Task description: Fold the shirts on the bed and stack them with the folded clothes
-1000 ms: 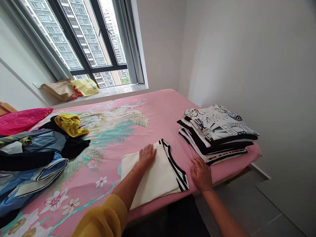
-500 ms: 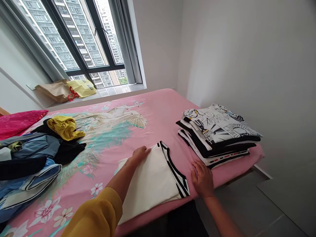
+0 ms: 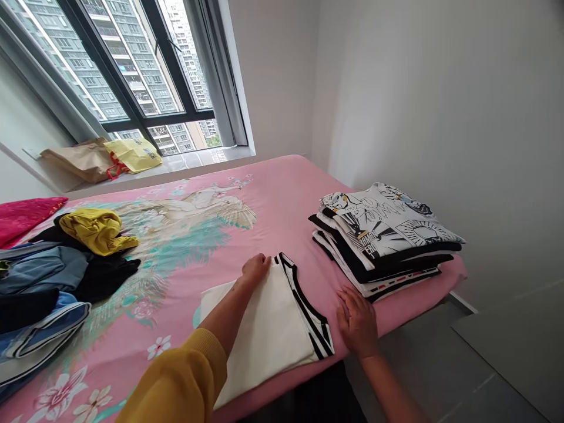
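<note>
Cream folded garment (image 3: 268, 335), black-striped trim (image 3: 305, 305); left hand (image 3: 257, 269) grip unclear; right hand (image 3: 357, 322) spread.

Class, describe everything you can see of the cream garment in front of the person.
The cream garment looks like smooth cloth, with black-and-white striped trim along its right edge. It lies folded flat on the pink bedsheet, close to the sheet's near edge. The left hand is at its far edge.
</note>
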The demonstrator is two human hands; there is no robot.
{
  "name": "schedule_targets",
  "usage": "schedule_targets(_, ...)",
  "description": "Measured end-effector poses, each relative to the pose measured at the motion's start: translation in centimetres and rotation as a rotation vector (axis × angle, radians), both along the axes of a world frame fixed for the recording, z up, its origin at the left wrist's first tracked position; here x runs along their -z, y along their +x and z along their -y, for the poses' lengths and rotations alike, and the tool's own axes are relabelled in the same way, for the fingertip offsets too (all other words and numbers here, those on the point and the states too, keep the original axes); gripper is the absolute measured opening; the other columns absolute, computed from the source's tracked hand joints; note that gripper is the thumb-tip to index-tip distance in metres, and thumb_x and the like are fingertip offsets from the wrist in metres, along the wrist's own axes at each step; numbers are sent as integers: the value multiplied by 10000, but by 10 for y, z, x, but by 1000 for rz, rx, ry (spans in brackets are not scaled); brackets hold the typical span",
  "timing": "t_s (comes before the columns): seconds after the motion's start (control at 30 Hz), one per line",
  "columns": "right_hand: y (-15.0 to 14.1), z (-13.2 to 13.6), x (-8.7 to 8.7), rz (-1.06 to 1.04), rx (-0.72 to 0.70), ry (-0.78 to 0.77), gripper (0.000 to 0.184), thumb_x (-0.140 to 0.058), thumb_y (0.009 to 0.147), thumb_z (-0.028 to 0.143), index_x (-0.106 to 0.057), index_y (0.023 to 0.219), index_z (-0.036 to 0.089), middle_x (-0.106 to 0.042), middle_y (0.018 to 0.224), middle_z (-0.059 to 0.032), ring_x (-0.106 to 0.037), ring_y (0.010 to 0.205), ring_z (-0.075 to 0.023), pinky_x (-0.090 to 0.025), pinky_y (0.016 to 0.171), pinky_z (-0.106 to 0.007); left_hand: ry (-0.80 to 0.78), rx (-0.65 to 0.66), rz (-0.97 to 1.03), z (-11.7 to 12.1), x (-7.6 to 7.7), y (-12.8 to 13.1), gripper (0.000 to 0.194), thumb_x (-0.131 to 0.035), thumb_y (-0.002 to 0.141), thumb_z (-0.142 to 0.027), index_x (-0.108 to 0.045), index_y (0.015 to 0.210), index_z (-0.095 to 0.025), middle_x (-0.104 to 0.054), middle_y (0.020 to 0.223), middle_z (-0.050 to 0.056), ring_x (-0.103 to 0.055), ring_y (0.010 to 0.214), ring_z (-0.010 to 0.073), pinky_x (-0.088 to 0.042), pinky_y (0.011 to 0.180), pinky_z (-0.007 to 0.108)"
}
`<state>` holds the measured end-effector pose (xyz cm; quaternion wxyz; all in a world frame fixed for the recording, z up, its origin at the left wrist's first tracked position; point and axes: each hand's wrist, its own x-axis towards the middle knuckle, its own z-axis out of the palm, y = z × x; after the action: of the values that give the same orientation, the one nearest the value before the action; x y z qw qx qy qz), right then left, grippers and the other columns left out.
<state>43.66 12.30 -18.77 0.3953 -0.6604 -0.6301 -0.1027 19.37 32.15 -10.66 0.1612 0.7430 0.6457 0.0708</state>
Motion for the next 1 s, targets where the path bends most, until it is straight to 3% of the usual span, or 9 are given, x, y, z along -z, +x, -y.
schedule_targets(0.13,0,-1,1,-11,7,-4,305,-445,845,231,-563,1122,184,-592,1190,-103,-496,1163,-256,-399,943,-429,150,120,26,14,6,12,381,-288,931,-386,-579,1117,-224,-599,1205,70,-487,1172,184,-334,1000,315)
schedule_targets(0.23,0,0,-1,-23,12,-12,302,-444,841,228,-570,1112,182,-588,1196,-101,-489,1172,-257,-385,954,-429,163,241,34,18,14,18,382,-318,934,-356,-511,1254,-277,-499,1367,10,-389,1288,138,-228,1090,291)
schedule_targets(0.37,0,1,-6,-44,29,-47,303,-440,836,211,-584,1101,182,-585,1201,-95,-476,1185,-249,-359,980,-423,131,218,18,5,18,25,419,-291,943,-345,-475,1306,-246,-411,1443,45,-322,1346,188,-179,1121,413)
schedule_targets(0.5,0,3,-10,-50,39,-68,310,-447,821,195,-594,1092,172,-589,1200,-91,-471,1187,-236,-354,987,-401,131,150,19,12,6,35,439,-269,946,-342,-474,1308,-203,-421,1431,89,-339,1336,220,-211,1110,440)
schedule_targets(0.57,1,4,-11,-59,41,-81,316,-449,817,190,-598,1095,170,-583,1210,-94,-466,1190,-235,-348,993,-399,184,152,36,39,-2,38,445,-276,944,-336,-465,1316,-184,-396,1445,95,-318,1346,217,-199,1121,417)
schedule_targets(0.67,1,5,-11,-67,37,-86,319,-458,815,190,-603,1098,169,-576,1217,-100,-457,1195,-239,-335,1003,-404,314,328,78,103,-5,36,410,-329,929,-294,-488,1293,-195,-410,1437,79,-322,1346,205,-176,1136,418)
schedule_targets(0.8,1,7,-11,-67,34,-87,326,-467,814,192,-594,1114,171,-571,1228,-94,-440,1216,-230,-319,1015,-391,348,498,17,181,9,31,444,-322,926,-267,-421,1354,-203,-370,1464,80,-271,1375,215,-175,1131,482)
schedule_targets(0.9,1,8,-10,-57,31,-93,327,-468,814,197,-589,1117,174,-569,1236,-88,-434,1225,-227,-316,1017,-385,348,507,-35,207,23,34,584,-432,873,-469,-371,1395,-215,-319,1488,102,-212,1394,271,-84,1130,556)
schedule_targets(1.0,1,10,-8,-41,24,-92,314,-460,816,201,-594,1098,166,-579,1224,-92,-450,1209,-230,-324,1012,-384,333,493,-31,212,29,39,799,-477,772,-655,-330,1421,-212,-273,1502,137,-162,1401,319,-8,1104,613)
